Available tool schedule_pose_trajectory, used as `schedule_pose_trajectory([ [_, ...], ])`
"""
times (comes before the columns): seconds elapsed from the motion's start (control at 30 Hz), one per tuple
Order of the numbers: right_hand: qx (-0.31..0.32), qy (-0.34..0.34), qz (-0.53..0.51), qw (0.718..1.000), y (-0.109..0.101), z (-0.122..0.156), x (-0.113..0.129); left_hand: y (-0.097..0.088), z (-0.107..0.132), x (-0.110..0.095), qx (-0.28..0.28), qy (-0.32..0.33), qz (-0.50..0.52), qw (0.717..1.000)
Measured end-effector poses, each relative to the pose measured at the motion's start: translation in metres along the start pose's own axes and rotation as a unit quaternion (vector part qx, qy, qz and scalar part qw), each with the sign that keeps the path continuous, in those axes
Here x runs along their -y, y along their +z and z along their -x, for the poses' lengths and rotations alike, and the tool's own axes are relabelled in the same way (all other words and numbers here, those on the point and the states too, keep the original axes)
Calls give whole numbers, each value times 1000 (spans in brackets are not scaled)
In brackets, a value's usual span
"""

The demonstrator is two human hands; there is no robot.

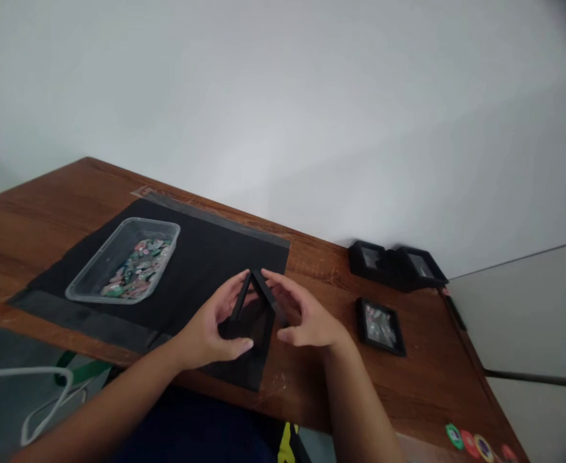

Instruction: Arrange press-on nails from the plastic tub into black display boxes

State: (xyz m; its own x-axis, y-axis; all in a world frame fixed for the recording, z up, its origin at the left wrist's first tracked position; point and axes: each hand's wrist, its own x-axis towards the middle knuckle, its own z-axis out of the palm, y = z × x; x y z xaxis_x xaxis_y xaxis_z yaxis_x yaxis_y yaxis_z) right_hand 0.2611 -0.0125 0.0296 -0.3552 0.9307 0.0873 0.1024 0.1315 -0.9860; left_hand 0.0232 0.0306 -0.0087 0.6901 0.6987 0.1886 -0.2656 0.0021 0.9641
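Tub [104, 260] holds coloured pieces [141, 271] (buttons, perhaps); hands [210, 326] hold black frame [265, 294].

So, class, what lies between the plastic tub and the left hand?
Only a bare stretch of black mat lies between the plastic tub and left hand, in the head view.

No text, label, brand or number can be read; any marks on the coloured discs [469, 444] at the table's [428, 379] edge are too blurred to tell.
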Motion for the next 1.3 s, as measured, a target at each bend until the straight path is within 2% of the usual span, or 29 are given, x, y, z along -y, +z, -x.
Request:
schedule_pose_trajectory([
  [0.1,-27,-4,-41,999,-7,0,-2,-7,-2,-2,3,0,-26,1000],
  [0.2,-60,4,2,998,-12,-2,-5,-13,-3,-2,-26,12,-149,988],
  [0.33,-117,-15,181,976,-11,-4,-8,-21,0,-3,-35,46,-348,936],
  [0.47,-197,-37,265,943,-5,-7,-9,-26,6,-1,-35,60,-454,888],
  [0.57,-249,-60,300,919,-1,-9,-10,-30,8,2,-18,60,-508,859],
  [0.7,-284,-76,327,898,1,-13,-18,-35,9,4,-13,41,-545,837],
  [0.93,-274,-76,351,892,2,-19,-31,-61,23,2,-122,30,-614,779],
  [1.1,-267,-71,350,895,4,-20,-32,-71,26,2,-143,34,-616,774],
  [1.3,-261,-75,351,896,5,-18,-30,-61,20,5,-125,28,-599,790],
])
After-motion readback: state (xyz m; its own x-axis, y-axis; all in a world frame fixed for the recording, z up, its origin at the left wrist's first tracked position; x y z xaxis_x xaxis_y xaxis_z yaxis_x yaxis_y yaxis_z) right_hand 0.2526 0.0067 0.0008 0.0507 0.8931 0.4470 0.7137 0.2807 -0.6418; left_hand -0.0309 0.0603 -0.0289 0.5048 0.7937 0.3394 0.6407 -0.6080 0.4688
